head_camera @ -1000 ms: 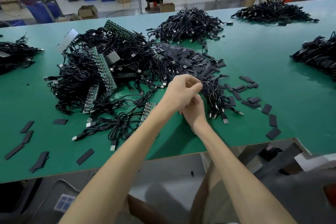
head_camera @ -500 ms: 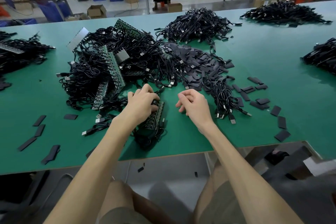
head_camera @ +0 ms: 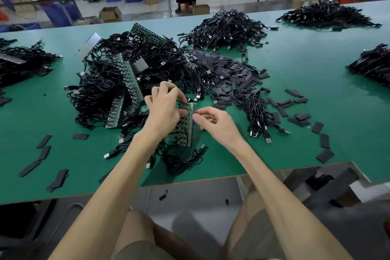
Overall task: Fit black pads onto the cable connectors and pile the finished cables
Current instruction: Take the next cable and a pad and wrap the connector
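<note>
Cable connectors (head_camera: 186,126) sit in a green strip near the middle of the table's (head_camera: 316,74) front edge. The left hand (head_camera: 166,110) grips it with curled fingers, and the right hand (head_camera: 215,122) brings thumb and forefinger together at its far end, though whether they pinch a pad is too small to tell. The wrist hides the strip's near half, and its cables (head_camera: 181,160) tangle toward the heap behind, so a tug could drag neighbours or scatter the loose pads (head_camera: 230,69).

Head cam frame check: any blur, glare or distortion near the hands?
Head view: left hand and right hand look sharp at the green connector strip; light is even, with soft shadows on the table and no glare there; the wide angle bends the table's edges; the lower right corner is smeared.
</note>
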`<action>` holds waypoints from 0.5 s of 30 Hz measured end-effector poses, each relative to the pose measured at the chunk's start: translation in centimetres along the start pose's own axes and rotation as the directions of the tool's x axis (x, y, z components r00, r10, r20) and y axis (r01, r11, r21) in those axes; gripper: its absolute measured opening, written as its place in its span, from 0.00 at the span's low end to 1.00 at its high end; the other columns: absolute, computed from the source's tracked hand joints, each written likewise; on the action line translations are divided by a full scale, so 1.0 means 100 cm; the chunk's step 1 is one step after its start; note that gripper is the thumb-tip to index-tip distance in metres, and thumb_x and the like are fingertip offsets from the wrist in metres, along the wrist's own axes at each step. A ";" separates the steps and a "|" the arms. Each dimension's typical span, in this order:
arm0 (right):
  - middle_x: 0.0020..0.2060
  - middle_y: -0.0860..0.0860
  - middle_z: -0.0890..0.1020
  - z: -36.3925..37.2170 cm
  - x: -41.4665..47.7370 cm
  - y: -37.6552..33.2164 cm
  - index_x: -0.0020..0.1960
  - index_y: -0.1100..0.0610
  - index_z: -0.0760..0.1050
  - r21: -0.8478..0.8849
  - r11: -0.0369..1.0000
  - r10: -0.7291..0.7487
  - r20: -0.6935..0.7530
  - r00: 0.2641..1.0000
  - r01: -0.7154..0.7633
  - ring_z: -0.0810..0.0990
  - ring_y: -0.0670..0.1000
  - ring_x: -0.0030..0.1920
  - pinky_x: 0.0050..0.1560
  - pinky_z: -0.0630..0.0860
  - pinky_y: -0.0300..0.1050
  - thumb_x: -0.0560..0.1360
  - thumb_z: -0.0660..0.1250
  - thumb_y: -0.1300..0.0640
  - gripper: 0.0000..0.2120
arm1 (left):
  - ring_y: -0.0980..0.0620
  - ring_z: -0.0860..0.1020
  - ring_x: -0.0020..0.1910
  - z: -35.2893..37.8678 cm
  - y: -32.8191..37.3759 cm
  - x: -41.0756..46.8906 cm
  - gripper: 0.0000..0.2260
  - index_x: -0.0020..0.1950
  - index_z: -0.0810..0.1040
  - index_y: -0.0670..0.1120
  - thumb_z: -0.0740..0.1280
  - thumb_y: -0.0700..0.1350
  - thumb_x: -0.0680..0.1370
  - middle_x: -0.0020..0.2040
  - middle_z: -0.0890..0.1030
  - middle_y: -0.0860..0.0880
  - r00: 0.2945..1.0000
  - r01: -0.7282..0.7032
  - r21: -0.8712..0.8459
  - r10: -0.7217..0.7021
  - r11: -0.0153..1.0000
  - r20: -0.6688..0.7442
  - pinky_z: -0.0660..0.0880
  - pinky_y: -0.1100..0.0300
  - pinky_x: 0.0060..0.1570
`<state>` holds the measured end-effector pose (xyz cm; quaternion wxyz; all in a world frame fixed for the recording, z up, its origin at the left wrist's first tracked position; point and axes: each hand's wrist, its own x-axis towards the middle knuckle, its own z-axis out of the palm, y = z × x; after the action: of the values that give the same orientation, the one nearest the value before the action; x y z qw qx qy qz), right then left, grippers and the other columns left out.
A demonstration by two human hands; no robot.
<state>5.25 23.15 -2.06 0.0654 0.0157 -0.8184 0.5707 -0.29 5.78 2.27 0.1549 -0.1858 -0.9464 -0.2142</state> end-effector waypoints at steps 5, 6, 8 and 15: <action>0.36 0.55 0.84 -0.001 -0.001 -0.001 0.45 0.56 0.80 -0.057 0.998 -0.024 0.037 0.999 0.026 0.81 0.59 0.42 0.54 0.77 0.57 0.79 0.71 0.47 0.12 | 0.55 0.70 0.60 -0.003 0.015 0.004 0.10 0.50 0.77 0.56 0.76 0.48 0.75 0.50 0.75 0.61 0.996 -0.017 -0.089 0.025 0.996 0.089 0.50 0.57 0.48; 0.35 0.56 0.84 -0.001 -0.002 -0.001 0.44 0.58 0.80 -0.050 0.998 -0.024 0.043 0.999 0.026 0.80 0.60 0.40 0.51 0.77 0.56 0.79 0.71 0.48 0.13 | 0.56 0.72 0.58 -0.004 0.015 0.006 0.08 0.50 0.78 0.57 0.76 0.49 0.75 0.48 0.76 0.61 0.994 -0.011 -0.122 0.025 0.992 0.109 0.51 0.57 0.48; 0.30 0.53 0.83 -0.003 -0.002 -0.001 0.42 0.59 0.78 -0.038 0.999 -0.016 0.049 0.999 0.018 0.76 0.51 0.32 0.44 0.73 0.50 0.79 0.71 0.48 0.15 | 0.57 0.74 0.55 -0.005 0.016 0.010 0.03 0.49 0.81 0.58 0.73 0.50 0.77 0.47 0.78 0.60 0.992 -0.035 -0.122 0.049 0.992 0.117 0.51 0.57 0.47; 0.26 0.51 0.82 -0.002 -0.001 0.002 0.35 0.55 0.75 -0.010 1.000 0.008 0.040 0.999 -0.007 0.76 0.45 0.27 0.43 0.76 0.50 0.79 0.71 0.53 0.15 | 0.58 0.74 0.48 -0.013 0.019 0.025 0.05 0.42 0.81 0.62 0.75 0.53 0.76 0.40 0.79 0.63 0.959 -0.046 -0.086 0.068 0.995 0.273 0.49 0.52 0.43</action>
<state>5.39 23.35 -2.17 0.0470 0.0236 -0.8223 0.5667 -1.41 7.52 4.98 0.0203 -0.2470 -0.9438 -0.2188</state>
